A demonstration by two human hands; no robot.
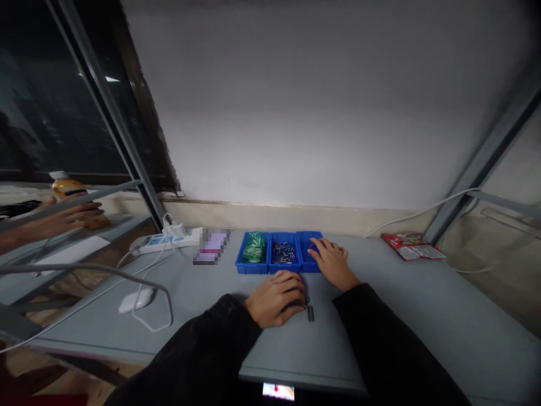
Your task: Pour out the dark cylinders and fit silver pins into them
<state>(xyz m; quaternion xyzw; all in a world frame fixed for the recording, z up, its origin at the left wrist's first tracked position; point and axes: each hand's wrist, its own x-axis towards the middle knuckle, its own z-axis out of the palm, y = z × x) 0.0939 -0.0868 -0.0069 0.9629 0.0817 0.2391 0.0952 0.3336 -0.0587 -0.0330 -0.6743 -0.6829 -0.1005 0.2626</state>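
Observation:
Three blue plastic bins stand side by side near the wall. The left bin point(239, 267) contains small pieces in green plastic wrapping; the middle bin point(285, 269) has many loose thin metal pins or screws. My right hand point(332, 261) reaches into the right bin point(308, 233), thumb and forefinger close together at something small and dark; the fingertips are hard to see. In front of the middle bin, my left hand point(276, 299) rests on the table, fingers curled over a dark item mostly hidden beneath them. Beside its fingertips lies a small dark cylindrical piece point(311, 313).
Left on the grey table point(203, 327) are a power strip point(186, 238), a blurred-out phone point(213, 246), a white charger point(136, 300) and cables. A red packet point(412, 246) lies right. Another person's hand point(80, 213) is near a bottle point(67, 186) at far left. Metal posts flank the table.

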